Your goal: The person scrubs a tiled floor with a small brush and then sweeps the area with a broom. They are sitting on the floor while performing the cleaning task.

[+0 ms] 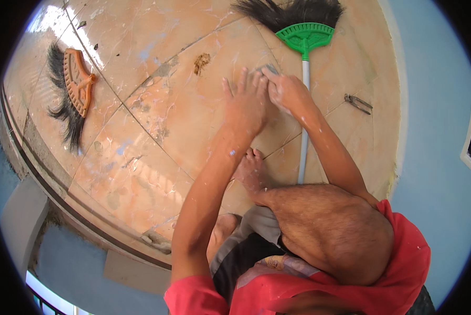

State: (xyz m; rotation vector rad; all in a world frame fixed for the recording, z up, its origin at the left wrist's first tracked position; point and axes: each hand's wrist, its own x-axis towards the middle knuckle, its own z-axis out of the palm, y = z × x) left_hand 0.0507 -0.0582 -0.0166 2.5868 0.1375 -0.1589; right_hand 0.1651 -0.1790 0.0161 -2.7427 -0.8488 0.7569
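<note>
My left hand (247, 105) lies low over the tiled floor (188, 121) with its fingers stretched out and spread; nothing shows in it. Right beside it, almost touching, my right hand (287, 93) is closed, slightly blurred, fingertips pressed down at the floor. A small grey patch or flat piece (269, 68) shows at those fingertips; what it is I cannot make out. Pale dust marks both hands and forearms. Behind my right wrist runs the pale pole of a broom (304, 38) with a green head and black bristles.
An orange broom head (79, 83) with black bristles lies at the left. Pliers (358, 104) rest on the floor to the right, near the light blue wall (429, 105). A brown clump (201, 63) and white-grey smears dot the tiles. My bare foot (252, 172) is close behind my hands.
</note>
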